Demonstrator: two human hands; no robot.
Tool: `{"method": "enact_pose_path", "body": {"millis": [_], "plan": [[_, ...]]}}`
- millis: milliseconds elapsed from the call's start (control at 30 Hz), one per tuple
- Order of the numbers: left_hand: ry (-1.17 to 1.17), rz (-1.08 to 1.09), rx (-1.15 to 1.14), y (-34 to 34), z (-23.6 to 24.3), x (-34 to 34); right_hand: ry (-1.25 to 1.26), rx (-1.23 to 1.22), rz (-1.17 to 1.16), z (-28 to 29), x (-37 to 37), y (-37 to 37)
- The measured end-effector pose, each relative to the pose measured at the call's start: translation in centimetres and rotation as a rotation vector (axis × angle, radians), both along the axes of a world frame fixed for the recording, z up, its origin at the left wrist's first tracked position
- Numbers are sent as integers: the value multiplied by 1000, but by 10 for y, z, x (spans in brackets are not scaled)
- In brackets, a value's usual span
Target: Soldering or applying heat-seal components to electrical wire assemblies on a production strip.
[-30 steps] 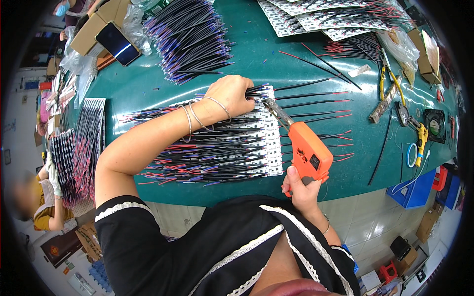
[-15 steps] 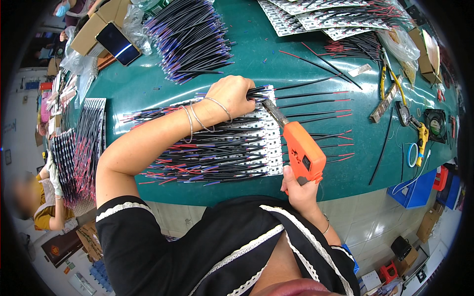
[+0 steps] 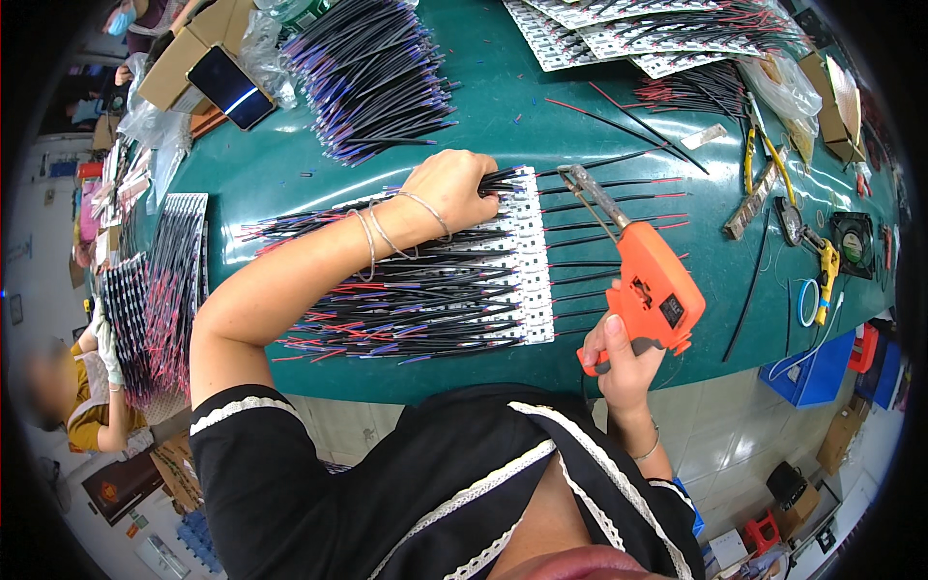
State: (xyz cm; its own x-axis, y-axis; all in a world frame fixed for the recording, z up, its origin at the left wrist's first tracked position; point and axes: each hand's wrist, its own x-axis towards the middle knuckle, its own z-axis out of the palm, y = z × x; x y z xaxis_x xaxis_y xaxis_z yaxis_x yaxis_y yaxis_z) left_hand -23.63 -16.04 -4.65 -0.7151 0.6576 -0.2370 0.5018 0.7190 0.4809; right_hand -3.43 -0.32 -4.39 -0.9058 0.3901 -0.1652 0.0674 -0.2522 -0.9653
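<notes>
In my right hand (image 3: 626, 365) is an orange soldering gun (image 3: 661, 280), my fingers wrapped round its handle. Its metal tip points up and left, over the wires sticking out past the right edge of a white circuit board panel (image 3: 535, 280), apart from the board. At the panel's upper part, my left hand (image 3: 450, 193) is closed on black wires (image 3: 501, 180); how many is hidden by the fingers. Below that hand, rows of black wires (image 3: 416, 285) with red and blue ends lie across the panel.
A wire bundle (image 3: 372, 82) lies behind my left hand, near a phone (image 3: 232, 87) leaning on a cardboard box. Far right hold stacked panels (image 3: 551, 39), yellow-handled pliers (image 3: 773, 159), a small fan (image 3: 853, 242) and a blue tape roll (image 3: 807, 304). Another person (image 3: 92, 406) sits at left.
My right hand has drawn the soldering gun to the right, and its tip has left the spot beside my left fingers. My left hand has stayed almost in place.
</notes>
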Motion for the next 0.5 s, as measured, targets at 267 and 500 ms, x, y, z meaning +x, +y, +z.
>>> {"method": "enact_pose_path", "body": {"millis": [267, 500], "plan": [[91, -107, 278, -15, -2, -12, 26, -15, 52, 2, -12, 4], [116, -74, 253, -11, 8, -24, 26, -105, 62, -6, -16, 0]]}}
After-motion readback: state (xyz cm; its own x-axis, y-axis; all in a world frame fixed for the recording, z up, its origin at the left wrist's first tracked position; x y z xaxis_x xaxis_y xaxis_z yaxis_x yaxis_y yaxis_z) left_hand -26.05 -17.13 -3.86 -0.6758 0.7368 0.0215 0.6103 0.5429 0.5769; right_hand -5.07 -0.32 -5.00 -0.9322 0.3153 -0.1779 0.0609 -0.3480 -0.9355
